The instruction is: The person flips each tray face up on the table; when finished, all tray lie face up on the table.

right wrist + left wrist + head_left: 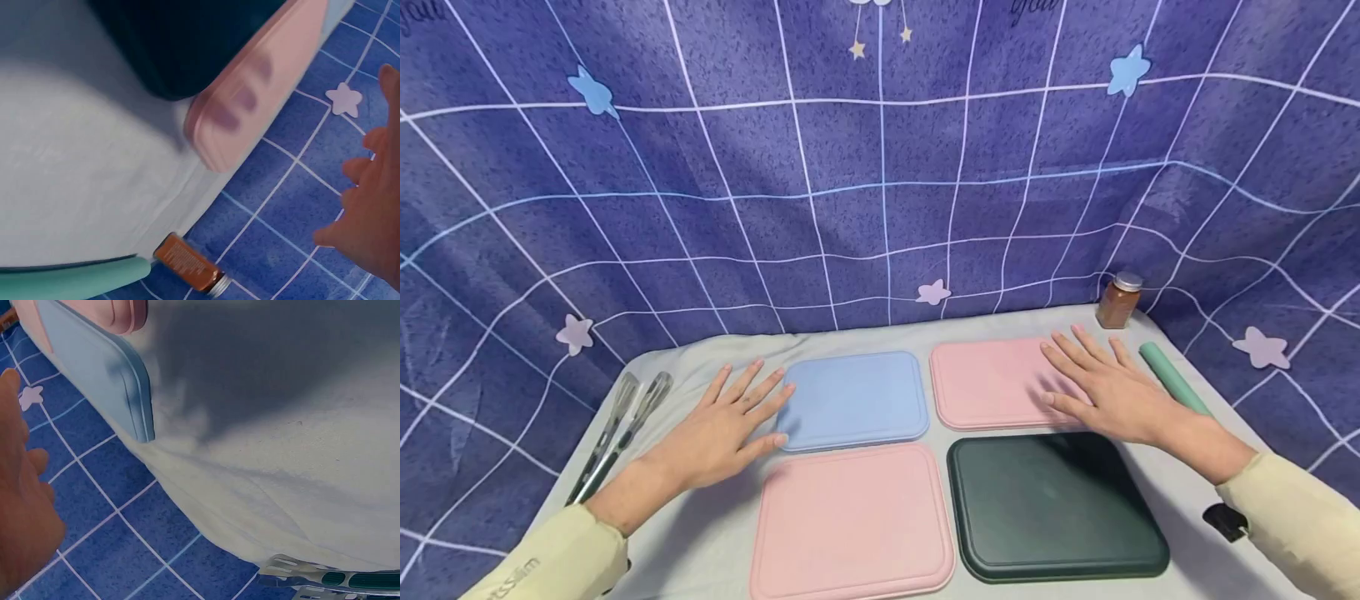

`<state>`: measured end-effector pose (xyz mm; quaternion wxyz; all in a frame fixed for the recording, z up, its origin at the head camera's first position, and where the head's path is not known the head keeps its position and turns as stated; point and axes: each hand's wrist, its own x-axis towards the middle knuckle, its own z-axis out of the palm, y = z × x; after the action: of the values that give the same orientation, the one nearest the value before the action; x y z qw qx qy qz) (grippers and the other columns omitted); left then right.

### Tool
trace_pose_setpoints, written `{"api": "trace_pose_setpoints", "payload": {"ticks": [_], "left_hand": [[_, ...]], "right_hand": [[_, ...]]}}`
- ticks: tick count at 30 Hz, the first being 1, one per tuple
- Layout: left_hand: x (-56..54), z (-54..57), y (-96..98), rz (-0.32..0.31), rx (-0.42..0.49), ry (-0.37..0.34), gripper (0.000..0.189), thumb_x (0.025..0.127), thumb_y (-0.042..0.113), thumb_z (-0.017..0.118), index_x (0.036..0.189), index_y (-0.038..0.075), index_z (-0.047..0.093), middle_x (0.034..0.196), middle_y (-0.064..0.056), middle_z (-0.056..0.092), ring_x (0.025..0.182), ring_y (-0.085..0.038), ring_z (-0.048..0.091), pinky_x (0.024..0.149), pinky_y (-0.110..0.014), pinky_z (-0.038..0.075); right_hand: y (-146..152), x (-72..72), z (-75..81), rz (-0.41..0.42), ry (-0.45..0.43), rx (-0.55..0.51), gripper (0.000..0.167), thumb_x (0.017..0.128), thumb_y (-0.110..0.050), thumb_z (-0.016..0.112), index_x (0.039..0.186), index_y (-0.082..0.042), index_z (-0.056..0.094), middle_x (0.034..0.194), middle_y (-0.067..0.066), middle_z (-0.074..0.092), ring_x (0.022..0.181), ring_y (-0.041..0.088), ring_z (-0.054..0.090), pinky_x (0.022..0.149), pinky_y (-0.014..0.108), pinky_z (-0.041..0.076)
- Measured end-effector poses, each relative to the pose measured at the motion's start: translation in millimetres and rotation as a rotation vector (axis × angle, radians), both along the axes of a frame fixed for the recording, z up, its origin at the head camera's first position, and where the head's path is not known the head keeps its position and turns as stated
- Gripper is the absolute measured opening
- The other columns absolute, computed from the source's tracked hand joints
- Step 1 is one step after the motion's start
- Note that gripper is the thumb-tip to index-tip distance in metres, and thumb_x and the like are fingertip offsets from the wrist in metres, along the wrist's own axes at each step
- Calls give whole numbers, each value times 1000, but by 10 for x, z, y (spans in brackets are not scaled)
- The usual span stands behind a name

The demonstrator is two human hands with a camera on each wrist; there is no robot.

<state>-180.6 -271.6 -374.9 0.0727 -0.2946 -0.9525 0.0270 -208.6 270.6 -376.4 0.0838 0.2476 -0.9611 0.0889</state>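
Observation:
My left hand (722,433) hovers with spread, straight fingers at the left edge of a light blue cutting board (857,400). My right hand (1108,400), fingers also spread, is over the right end of a pink cutting board (988,379) at the back right and hides part of it. Neither hand holds anything. Finger shadows fall on both of these boards. In front lie a second pink board (853,525) and a dark green board (1052,508), the four forming a two-by-two layout. Each wrist view shows part of its hand (22,506) at the side.
A utensil with two slotted metal heads and dark green handles (621,433) lies at the left edge. At the back right stands a brown jar (1118,304) with a silver lid; a green cylinder (1172,377) lies nearer. Blue gridded cloth (880,217) hangs behind the pale-covered table (692,367).

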Motion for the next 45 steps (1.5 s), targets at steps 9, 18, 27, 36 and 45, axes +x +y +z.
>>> {"api": "trace_pose_setpoints", "payload": {"ticks": [9, 18, 27, 36, 45], "left_hand": [[-66, 48, -42, 41, 171, -45, 69, 101, 52, 51, 158, 18, 33, 161, -8, 36, 151, -41, 24, 121, -64, 5], [-176, 110, -6, 204, 482, -302, 70, 100, 44, 58, 157, 10, 35, 144, -16, 57, 132, -42, 53, 109, -57, 41], [-317, 76, 52, 323, 629, -634, 79, 99, 38, 60, 159, 3, 22, 115, -17, 70, 102, -26, 68, 86, -38, 54], [-326, -43, 23, 386, 669, -830, 84, 98, 30, 62, 155, -11, 16, 90, -15, 70, 73, -18, 67, 66, -30, 51], [-357, -201, 14, 395, 605, -921, 86, 98, 34, 61, 154, -13, 15, 79, -6, 67, 64, -14, 63, 59, -28, 48]], "right_hand": [[-216, -82, 152, -3, -147, -147, 77, 98, -46, 61, 157, -6, 32, 150, 21, 49, 138, 42, 46, 109, 60, 38], [-795, -308, 196, 82, -593, -409, 96, 93, -40, 69, 161, -4, 11, 135, 24, 60, 116, 30, 66, 94, 40, 54], [-1309, -473, 192, 44, -913, -425, 108, 89, -35, 72, 162, -8, -4, 127, 17, 62, 96, 26, 64, 78, 46, 57], [-1664, -539, 75, -66, -1067, -401, 114, 88, -34, 74, 162, -16, -11, 90, 16, 65, 69, 21, 64, 58, 36, 58], [-1805, -652, -3, -148, -1126, -387, 113, 89, -35, 73, 161, -15, -11, 110, 22, 61, 73, 28, 67, 55, 37, 58]]}}
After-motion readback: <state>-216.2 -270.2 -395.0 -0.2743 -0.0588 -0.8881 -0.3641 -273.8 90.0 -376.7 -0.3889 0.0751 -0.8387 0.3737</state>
